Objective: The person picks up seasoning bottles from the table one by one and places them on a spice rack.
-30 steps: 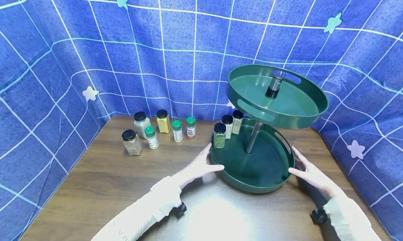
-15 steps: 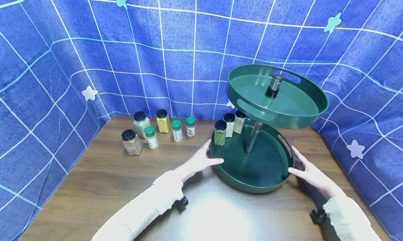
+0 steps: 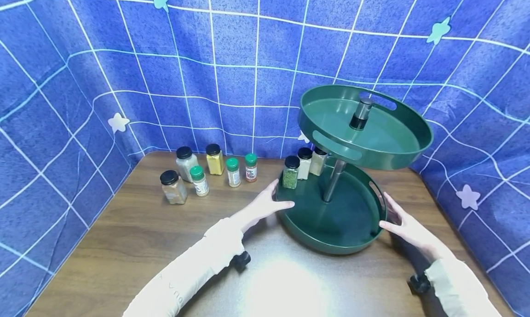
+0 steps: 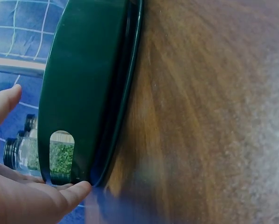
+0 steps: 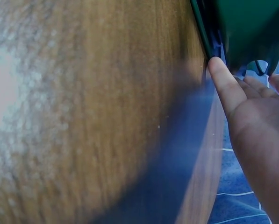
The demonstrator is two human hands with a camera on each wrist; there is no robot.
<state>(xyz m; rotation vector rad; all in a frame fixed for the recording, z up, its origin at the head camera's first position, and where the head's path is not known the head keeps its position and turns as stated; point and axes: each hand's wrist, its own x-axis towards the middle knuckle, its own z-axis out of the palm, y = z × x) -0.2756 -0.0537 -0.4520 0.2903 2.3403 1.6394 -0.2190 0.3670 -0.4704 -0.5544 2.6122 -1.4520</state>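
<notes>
A dark green two-tier round turntable stand has its lower tray (image 3: pixel 331 225) on the table and its upper tray (image 3: pixel 372 144) on a metal post (image 3: pixel 334 181). My left hand (image 3: pixel 262 205) touches the lower tray's left outer wall with extended fingers; its thumb stretches above the rim, apart from it in the left wrist view. My right hand (image 3: pixel 407 225) rests against the right wall near a handle slot, fingers fairly straight. Inside the lower tray at the left stand a jar of green herbs (image 3: pixel 291 172), a jar of whitish contents (image 3: pixel 304 163) and a pale beige jar (image 3: pixel 318 162), all black-capped.
Left on the wooden table (image 3: pixel 136 243) are a brown spice jar (image 3: pixel 174 188), a grey-white jar (image 3: pixel 187 164), a yellow jar (image 3: pixel 215 159) and small green-capped bottles (image 3: pixel 233 173). Blue star-patterned cloth (image 3: pixel 232 54) hangs behind and at both sides.
The lower tray has turned slightly, carrying its jars backward and to the right. My left hand has moved forward along the wall. My right hand and the upper tray look unmoved.
</notes>
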